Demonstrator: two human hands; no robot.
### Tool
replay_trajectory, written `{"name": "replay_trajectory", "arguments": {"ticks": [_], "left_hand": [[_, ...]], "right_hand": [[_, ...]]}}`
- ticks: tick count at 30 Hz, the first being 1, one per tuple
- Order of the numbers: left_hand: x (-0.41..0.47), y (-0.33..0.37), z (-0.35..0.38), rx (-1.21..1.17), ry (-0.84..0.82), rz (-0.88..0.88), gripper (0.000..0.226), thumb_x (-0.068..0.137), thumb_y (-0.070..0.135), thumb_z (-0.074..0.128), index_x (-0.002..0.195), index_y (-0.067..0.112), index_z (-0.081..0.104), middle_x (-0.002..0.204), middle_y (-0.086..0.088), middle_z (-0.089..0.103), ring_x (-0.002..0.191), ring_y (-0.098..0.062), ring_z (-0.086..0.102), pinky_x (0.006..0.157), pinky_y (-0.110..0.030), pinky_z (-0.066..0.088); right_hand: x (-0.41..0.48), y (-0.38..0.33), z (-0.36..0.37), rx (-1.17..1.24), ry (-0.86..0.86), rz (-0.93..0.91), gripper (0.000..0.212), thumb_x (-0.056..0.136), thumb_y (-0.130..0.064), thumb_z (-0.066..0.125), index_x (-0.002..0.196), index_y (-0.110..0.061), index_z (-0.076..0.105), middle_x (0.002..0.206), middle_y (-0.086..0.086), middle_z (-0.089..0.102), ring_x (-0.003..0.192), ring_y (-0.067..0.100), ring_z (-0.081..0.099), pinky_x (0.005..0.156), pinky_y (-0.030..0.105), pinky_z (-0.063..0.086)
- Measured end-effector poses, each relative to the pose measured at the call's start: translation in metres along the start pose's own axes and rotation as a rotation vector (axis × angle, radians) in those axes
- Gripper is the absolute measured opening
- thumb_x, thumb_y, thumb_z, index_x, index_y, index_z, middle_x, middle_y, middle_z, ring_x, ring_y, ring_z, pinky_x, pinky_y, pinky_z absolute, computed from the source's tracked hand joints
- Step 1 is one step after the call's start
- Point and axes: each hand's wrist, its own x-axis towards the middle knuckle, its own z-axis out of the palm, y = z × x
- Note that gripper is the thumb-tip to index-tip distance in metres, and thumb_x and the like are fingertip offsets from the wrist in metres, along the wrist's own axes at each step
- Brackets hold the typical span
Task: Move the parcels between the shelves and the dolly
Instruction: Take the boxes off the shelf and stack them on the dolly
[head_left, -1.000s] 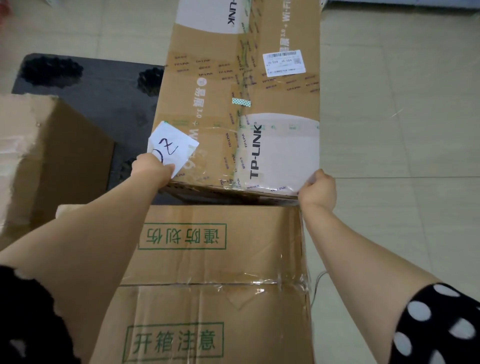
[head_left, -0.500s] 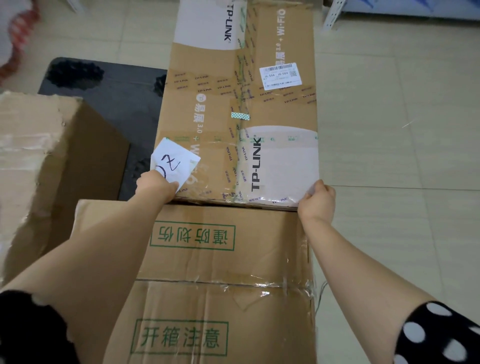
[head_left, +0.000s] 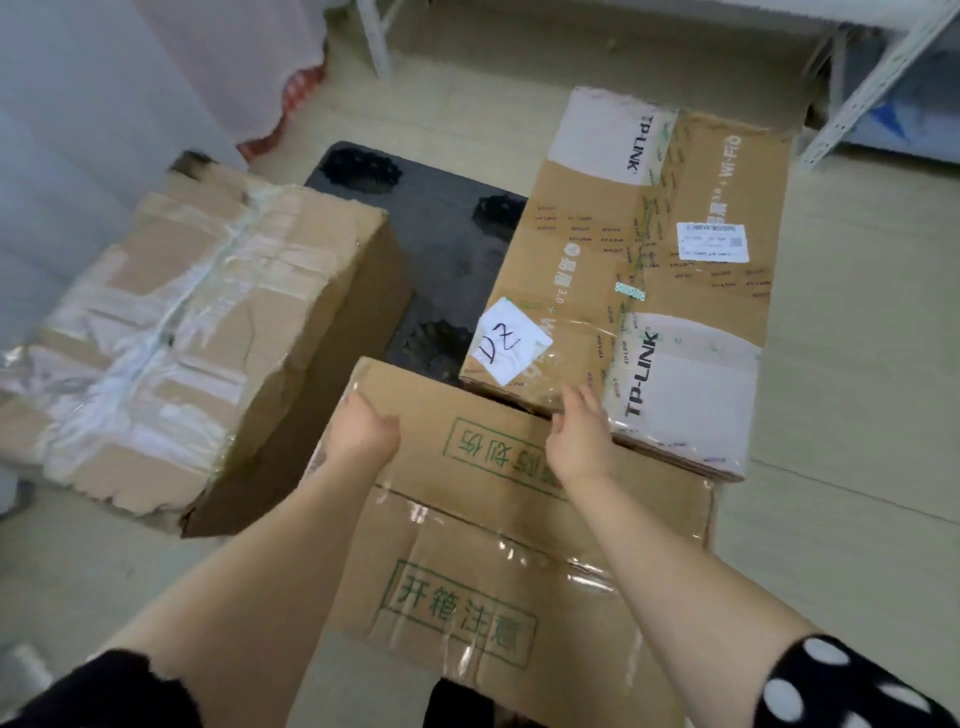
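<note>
A long TP-LINK carton (head_left: 691, 291) with a white handwritten note (head_left: 511, 340) lies on the right part of the black dolly (head_left: 447, 249). In front of it sits a brown box with green printed characters (head_left: 493, 561). My left hand (head_left: 363, 431) curls over that box's far left corner. The fingers of my right hand (head_left: 579, 436) hook over its far edge, in the gap beside the TP-LINK carton. Neither hand touches the note.
A crumpled, heavily taped carton (head_left: 208, 338) lies at the left, beside the dolly. A white metal shelf upright (head_left: 872, 83) stands at the far right and another leg (head_left: 374, 36) at the back. Pale tiled floor (head_left: 857, 415) lies to the right.
Both hands have let go of the TP-LINK carton's near corners and moved inward onto the far edge of the green-printed box. The view has pulled back and swung left.
</note>
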Motion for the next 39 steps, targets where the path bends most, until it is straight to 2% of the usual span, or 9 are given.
{"name": "replay_trajectory", "arguments": {"ticks": [3, 6, 11, 16, 22, 27, 29, 35, 39], "left_hand": [[0.003, -0.064, -0.033, -0.071, 0.090, -0.153, 0.052, 0.095, 0.025, 0.054, 0.137, 0.000, 0.038, 0.137, -0.020, 0.046, 0.125, -0.036, 0.046, 0.100, -0.043, 0.040], [0.014, -0.123, -0.059, -0.135, 0.136, -0.312, 0.044, 0.094, 0.027, 0.054, 0.127, -0.001, 0.046, 0.127, -0.025, 0.051, 0.117, -0.041, 0.051, 0.097, -0.046, 0.045], [0.046, -0.200, -0.091, -0.364, 0.193, -0.532, 0.053, 0.093, 0.027, 0.058, 0.133, -0.003, 0.039, 0.134, -0.029, 0.044, 0.122, -0.043, 0.046, 0.102, -0.043, 0.041], [0.087, -0.261, -0.110, -0.528, 0.167, -0.574, 0.063, 0.089, 0.032, 0.064, 0.131, -0.008, 0.038, 0.133, -0.028, 0.049, 0.122, -0.042, 0.048, 0.102, -0.047, 0.041], [0.129, -0.297, -0.123, -0.640, 0.043, -0.629, 0.113, 0.080, 0.054, 0.067, 0.149, -0.002, -0.002, 0.140, -0.023, 0.044, 0.126, -0.041, 0.047, 0.103, -0.052, 0.041], [0.150, -0.316, -0.118, -0.581, -0.012, -0.473, 0.084, 0.094, 0.028, 0.058, 0.149, -0.003, 0.002, 0.147, -0.019, 0.036, 0.132, -0.037, 0.040, 0.106, -0.046, 0.037], [0.154, -0.315, -0.120, -0.507, -0.033, -0.436, 0.081, 0.097, 0.021, 0.054, 0.149, -0.004, -0.003, 0.149, -0.020, 0.034, 0.134, -0.035, 0.038, 0.107, -0.042, 0.036], [0.162, -0.319, -0.128, -0.443, -0.028, -0.431, 0.080, 0.100, 0.019, 0.048, 0.149, 0.000, -0.012, 0.151, -0.019, 0.031, 0.135, -0.035, 0.036, 0.107, -0.040, 0.032], [0.147, -0.310, -0.126, -0.481, -0.023, -0.439, 0.083, 0.099, 0.022, 0.048, 0.148, 0.001, -0.016, 0.153, -0.019, 0.027, 0.136, -0.036, 0.035, 0.108, -0.041, 0.030]], "right_hand": [[-0.017, -0.056, 0.028, 0.014, -0.145, -0.110, 0.045, 0.099, -0.008, 0.037, 0.143, -0.013, 0.039, 0.150, 0.005, 0.035, 0.135, 0.025, 0.037, 0.106, 0.031, 0.033], [-0.033, -0.103, 0.065, -0.002, -0.257, -0.181, 0.043, 0.101, -0.015, 0.037, 0.144, -0.015, 0.038, 0.147, 0.007, 0.039, 0.133, 0.025, 0.040, 0.106, 0.032, 0.034], [-0.047, -0.172, 0.137, -0.027, -0.397, -0.245, 0.042, 0.102, -0.017, 0.038, 0.144, -0.017, 0.040, 0.143, 0.005, 0.046, 0.131, 0.022, 0.043, 0.106, 0.030, 0.034], [-0.058, -0.233, 0.215, -0.022, -0.517, -0.205, 0.046, 0.102, -0.016, 0.037, 0.148, -0.019, 0.031, 0.148, 0.006, 0.041, 0.134, 0.024, 0.040, 0.109, 0.033, 0.033], [-0.062, -0.268, 0.282, 0.046, -0.624, -0.058, 0.059, 0.102, -0.025, 0.042, 0.153, -0.028, 0.012, 0.157, 0.006, 0.022, 0.141, 0.026, 0.029, 0.112, 0.036, 0.027], [-0.068, -0.283, 0.319, -0.018, -0.681, -0.054, 0.061, 0.099, -0.032, 0.046, 0.152, -0.023, 0.017, 0.156, 0.015, 0.019, 0.137, 0.031, 0.034, 0.111, 0.035, 0.028], [-0.072, -0.289, 0.329, -0.107, -0.675, -0.061, 0.062, 0.099, -0.034, 0.046, 0.152, -0.023, 0.016, 0.156, 0.021, 0.008, 0.134, 0.035, 0.038, 0.109, 0.034, 0.030], [-0.071, -0.290, 0.338, -0.138, -0.698, -0.099, 0.063, 0.101, -0.027, 0.043, 0.153, -0.029, 0.009, 0.159, 0.017, -0.007, 0.139, 0.034, 0.031, 0.112, 0.035, 0.028], [-0.068, -0.273, 0.324, -0.092, -0.699, -0.175, 0.059, 0.101, -0.017, 0.042, 0.152, -0.029, 0.017, 0.161, 0.006, 0.007, 0.145, 0.026, 0.022, 0.116, 0.034, 0.021]]}}
